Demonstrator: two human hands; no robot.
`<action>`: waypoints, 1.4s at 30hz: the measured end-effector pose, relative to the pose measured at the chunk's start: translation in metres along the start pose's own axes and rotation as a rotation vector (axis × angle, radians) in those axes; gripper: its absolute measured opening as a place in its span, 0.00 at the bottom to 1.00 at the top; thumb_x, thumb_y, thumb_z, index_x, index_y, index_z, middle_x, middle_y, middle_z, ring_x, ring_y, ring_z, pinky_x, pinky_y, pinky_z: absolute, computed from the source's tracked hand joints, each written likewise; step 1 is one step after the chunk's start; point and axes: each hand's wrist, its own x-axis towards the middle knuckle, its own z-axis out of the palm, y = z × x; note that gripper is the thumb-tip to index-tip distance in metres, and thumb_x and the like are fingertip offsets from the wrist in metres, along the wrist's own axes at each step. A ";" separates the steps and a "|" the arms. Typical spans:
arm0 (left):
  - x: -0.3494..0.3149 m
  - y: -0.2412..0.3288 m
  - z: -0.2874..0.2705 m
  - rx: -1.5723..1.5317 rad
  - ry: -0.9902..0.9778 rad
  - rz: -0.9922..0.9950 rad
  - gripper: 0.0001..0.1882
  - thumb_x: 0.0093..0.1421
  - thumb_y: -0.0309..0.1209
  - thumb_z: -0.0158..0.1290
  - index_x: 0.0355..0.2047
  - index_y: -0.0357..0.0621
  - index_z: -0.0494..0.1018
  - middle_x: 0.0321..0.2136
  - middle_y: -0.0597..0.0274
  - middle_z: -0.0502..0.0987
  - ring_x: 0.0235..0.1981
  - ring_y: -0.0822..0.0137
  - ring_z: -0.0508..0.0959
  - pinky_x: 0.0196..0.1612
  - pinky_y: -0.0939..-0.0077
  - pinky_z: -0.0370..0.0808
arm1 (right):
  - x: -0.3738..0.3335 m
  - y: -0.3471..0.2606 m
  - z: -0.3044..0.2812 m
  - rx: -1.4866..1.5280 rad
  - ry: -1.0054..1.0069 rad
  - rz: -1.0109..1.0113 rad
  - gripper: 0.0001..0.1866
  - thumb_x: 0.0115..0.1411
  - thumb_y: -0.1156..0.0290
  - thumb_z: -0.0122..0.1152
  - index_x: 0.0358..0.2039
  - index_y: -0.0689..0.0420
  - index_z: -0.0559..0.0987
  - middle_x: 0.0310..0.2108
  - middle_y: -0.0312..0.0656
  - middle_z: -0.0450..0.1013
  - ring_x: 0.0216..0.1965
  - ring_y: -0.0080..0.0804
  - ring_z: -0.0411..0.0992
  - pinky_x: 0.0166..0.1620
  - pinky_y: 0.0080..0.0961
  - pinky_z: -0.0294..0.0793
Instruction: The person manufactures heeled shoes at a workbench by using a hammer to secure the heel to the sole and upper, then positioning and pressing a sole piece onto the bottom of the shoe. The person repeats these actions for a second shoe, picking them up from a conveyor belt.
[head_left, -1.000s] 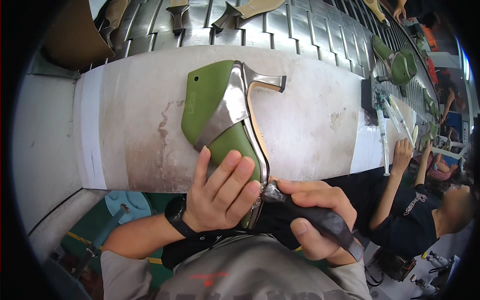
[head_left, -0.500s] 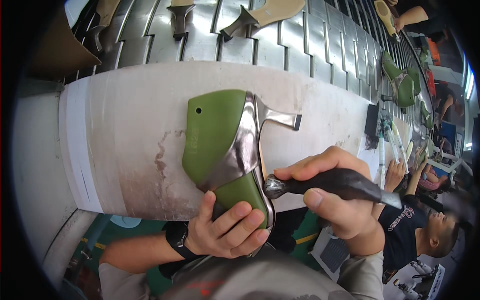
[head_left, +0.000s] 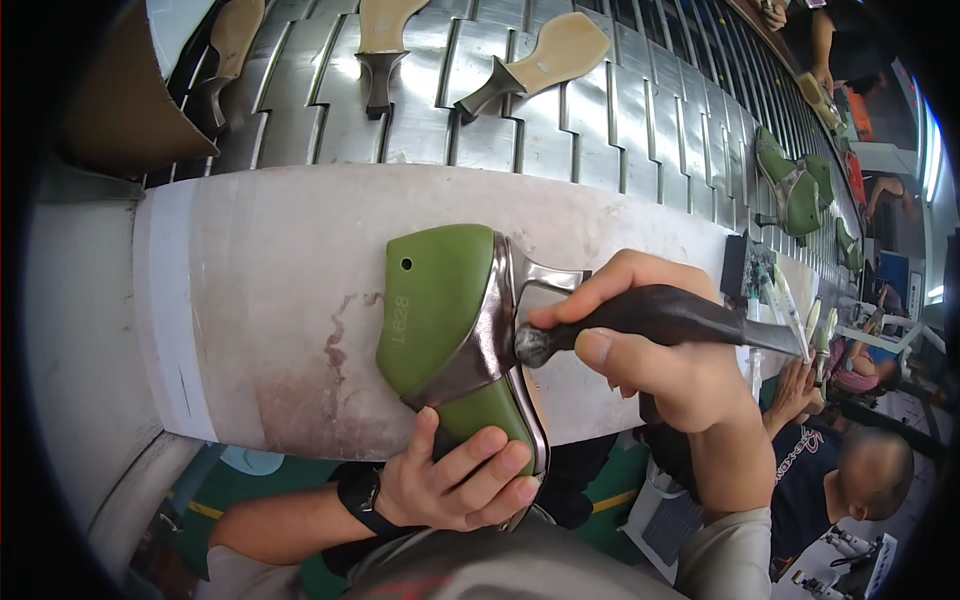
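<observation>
A green shoe last (head_left: pixel 440 300) wrapped in a shiny silver high-heel upper lies on its side on the pale work table (head_left: pixel 270 300), heel pointing right. My left hand (head_left: pixel 455 480) grips the toe end at the table's near edge. My right hand (head_left: pixel 650 350) is shut on a dark-handled tool (head_left: pixel 650 320), whose metal tip presses against the silver upper near the heel seat.
Behind the table runs a slatted metal conveyor (head_left: pixel 500 100) carrying tan soles with heels (head_left: pixel 545 55) and more green lasts (head_left: pixel 790 185) farther right. A brown cardboard piece (head_left: pixel 120 110) stands at the left. Another person (head_left: pixel 850 470) sits at the lower right, with pens and tools (head_left: pixel 780 300) nearby.
My right hand has lifted from the shoe's toe end, turned the tool sideways and brought its tip to the heel area. The left hand stays on the toe end of the shoe.
</observation>
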 end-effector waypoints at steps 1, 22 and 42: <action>-0.001 0.000 -0.001 0.011 0.000 -0.001 0.28 0.74 0.45 0.49 0.70 0.55 0.62 0.69 0.61 0.67 0.71 0.56 0.68 0.72 0.24 0.58 | 0.001 -0.001 0.000 0.009 -0.052 0.066 0.11 0.61 0.72 0.69 0.42 0.64 0.83 0.37 0.41 0.85 0.32 0.20 0.78 0.35 0.21 0.77; -0.002 -0.003 -0.003 0.063 0.051 0.035 0.24 0.73 0.29 0.52 0.67 0.44 0.63 0.66 0.44 0.69 0.68 0.42 0.71 0.69 0.21 0.60 | -0.147 0.072 0.050 0.116 0.376 -0.535 0.19 0.58 0.73 0.75 0.47 0.67 0.81 0.49 0.64 0.82 0.48 0.47 0.85 0.52 0.35 0.84; 0.071 -0.059 -0.099 -1.284 0.773 -0.696 0.34 0.77 0.57 0.42 0.73 0.48 0.61 0.68 0.53 0.70 0.68 0.54 0.70 0.71 0.46 0.66 | -0.095 0.109 0.068 0.161 0.325 -0.518 0.27 0.68 0.65 0.62 0.64 0.63 0.72 0.63 0.61 0.72 0.61 0.60 0.75 0.61 0.48 0.76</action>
